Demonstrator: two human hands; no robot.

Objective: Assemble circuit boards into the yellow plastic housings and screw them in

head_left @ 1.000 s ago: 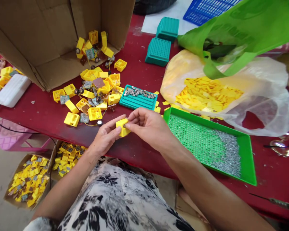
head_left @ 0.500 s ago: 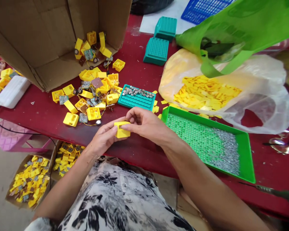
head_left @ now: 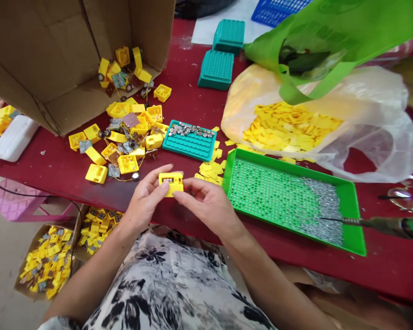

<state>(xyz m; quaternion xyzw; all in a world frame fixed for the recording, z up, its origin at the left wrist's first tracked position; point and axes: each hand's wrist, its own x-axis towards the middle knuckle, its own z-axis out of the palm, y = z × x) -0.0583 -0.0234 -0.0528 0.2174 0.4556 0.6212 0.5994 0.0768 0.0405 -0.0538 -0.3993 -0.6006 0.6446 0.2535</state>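
A small yellow plastic housing (head_left: 171,183) is pinched between my left hand (head_left: 144,199) and my right hand (head_left: 206,206), just above the table's near edge. Its face shows a dark slot with a metal bit inside. Behind my hands lie loose yellow housings with wires and metal plates (head_left: 127,142). A teal tray with silver button cells (head_left: 189,141) sits just beyond them. To the right, a green tray of tiny silver pieces (head_left: 289,197) has a soldering iron (head_left: 388,225) reaching over its right part, its holder out of view.
The red table (head_left: 192,98) carries a cardboard box (head_left: 55,59), teal blocks (head_left: 216,69), and a clear bag of yellow pieces (head_left: 289,126) under a green bag (head_left: 330,41). Cardboard trays of yellow parts (head_left: 46,263) stand below the table's left edge.
The soldering iron has moved in from the lower right, over the green tray. The yellow housing has turned, showing its slotted face higher between my hands. My view has shifted slightly.
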